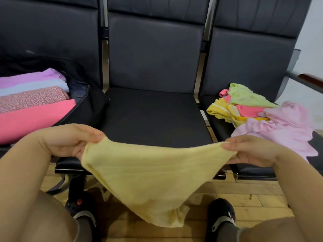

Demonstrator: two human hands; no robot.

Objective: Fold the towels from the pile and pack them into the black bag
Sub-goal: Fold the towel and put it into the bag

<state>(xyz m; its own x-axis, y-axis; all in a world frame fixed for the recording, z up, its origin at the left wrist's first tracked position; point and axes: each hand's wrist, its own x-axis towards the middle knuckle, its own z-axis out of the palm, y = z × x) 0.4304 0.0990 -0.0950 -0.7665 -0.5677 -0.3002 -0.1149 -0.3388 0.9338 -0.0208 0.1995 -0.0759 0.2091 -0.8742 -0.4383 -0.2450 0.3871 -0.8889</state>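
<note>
A pale yellow towel (148, 175) hangs stretched between my hands in front of the middle seat. My left hand (70, 140) pinches its left top corner and my right hand (251, 151) pinches its right top corner. The towel's lower part droops toward the floor between my feet. The black bag (87, 105) lies open on the left seat, holding folded towels (33, 102) in purple, light blue, speckled pink and coral. The pile of unfolded towels (258, 112), green, yellow, coral and pink, sits on the right seat.
A row of three black padded seats stands before me; the middle seat (153, 116) lies behind the towel. A wooden armrest (311, 80) juts out at the far right. Below are a wooden floor (253, 198) and my black shoes (222, 215).
</note>
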